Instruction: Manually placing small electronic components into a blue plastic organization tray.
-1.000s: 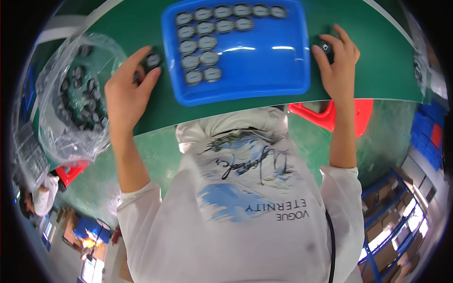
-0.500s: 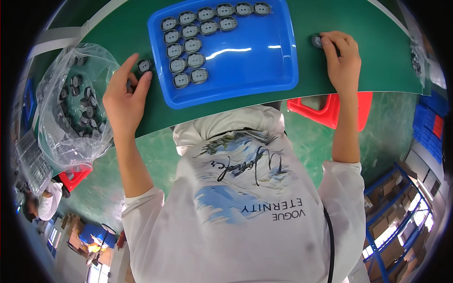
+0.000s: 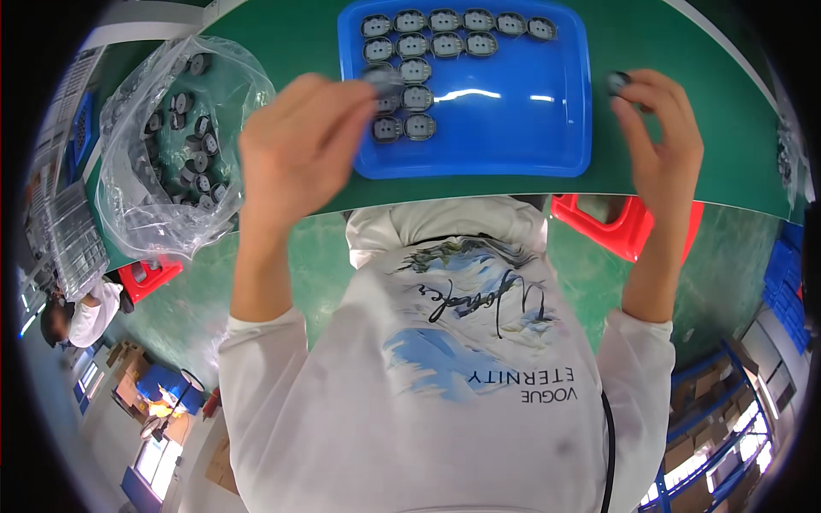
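Small grey round plastic parts with black rims (image 3: 444, 20) stand in rows along the far and left sides of a blue tray (image 3: 505, 137). My left hand (image 3: 295, 141), smeared by motion, reaches over the tray's left rim. Its thumb and fingers pinch a blurred grey plastic part (image 3: 382, 81) above the left column, covering some parts there. Right of the tray, my right hand (image 3: 663, 141) pinches another small dark part (image 3: 618, 82) between thumb and fingers; this one is seen from its side.
An open clear plastic bag (image 3: 120, 184) with several loose grey parts is at the left of the green table (image 3: 316, 43). A red stool (image 3: 590, 227) stands below the table's near edge. Another person (image 3: 94, 316) sits far left. Shelving with boxes (image 3: 710, 427) is at lower right.
My left hand has picked up the part beside the tray's left rim and carried it right, over the tray. The right hand has turned its part on edge. The whole view has shifted.
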`<state>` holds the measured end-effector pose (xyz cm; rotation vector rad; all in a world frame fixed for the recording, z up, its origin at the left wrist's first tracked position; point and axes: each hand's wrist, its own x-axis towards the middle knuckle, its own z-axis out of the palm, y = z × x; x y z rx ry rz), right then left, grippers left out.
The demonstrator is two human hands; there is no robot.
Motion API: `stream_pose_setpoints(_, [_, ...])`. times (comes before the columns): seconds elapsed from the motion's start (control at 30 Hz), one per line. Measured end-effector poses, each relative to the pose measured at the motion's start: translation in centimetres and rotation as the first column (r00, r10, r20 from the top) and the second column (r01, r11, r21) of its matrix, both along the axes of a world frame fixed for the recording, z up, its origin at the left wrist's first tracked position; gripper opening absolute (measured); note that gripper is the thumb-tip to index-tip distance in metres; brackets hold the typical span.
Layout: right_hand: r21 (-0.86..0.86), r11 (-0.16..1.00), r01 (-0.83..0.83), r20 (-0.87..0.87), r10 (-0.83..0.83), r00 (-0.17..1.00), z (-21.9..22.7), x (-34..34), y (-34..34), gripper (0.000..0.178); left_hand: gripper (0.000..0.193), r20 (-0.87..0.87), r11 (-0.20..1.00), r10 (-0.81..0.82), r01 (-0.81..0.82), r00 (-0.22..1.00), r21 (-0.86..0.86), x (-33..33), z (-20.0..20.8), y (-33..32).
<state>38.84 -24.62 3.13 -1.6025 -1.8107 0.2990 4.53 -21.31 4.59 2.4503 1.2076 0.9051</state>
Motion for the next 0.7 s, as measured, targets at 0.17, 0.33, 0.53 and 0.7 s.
stream_pose_setpoints(0.17, [-0.053, 0.942, -0.331, 0.175, 0.335, 0.926, 0.8, -7.1, 1.3, 0.014, 0.004, -0.128, 0.977, -0.193, 0.203, 0.973, 0.07, 4.1, -2.0, 1.6])
stream_pose_setpoints(0.33, [-0.08, 0.924, -0.374, 0.186, 0.382, 0.905, -1.4, -7.9, 2.0, 0.013, 0.007, -0.232, 0.976, -0.176, 0.2, 0.957, 0.084, 4.8, -3.4, 2.6])
stream_pose_setpoints(0.53, [-0.041, 0.911, -0.411, 0.168, 0.412, 0.896, -2.0, -7.4, 2.9, 0.013, 0.008, -0.229, 0.984, -0.147, 0.166, 0.962, 0.064, 4.7, -3.6, 2.8])
stream_pose_setpoints(0.7, [0.636, 0.634, -0.44, 0.03, 0.549, 0.835, -6.0, -7.8, 5.7, 0.005, 0.009, -0.212, 0.988, -0.156, 0.154, 0.965, -0.028, 5.0, -3.3, 2.8])
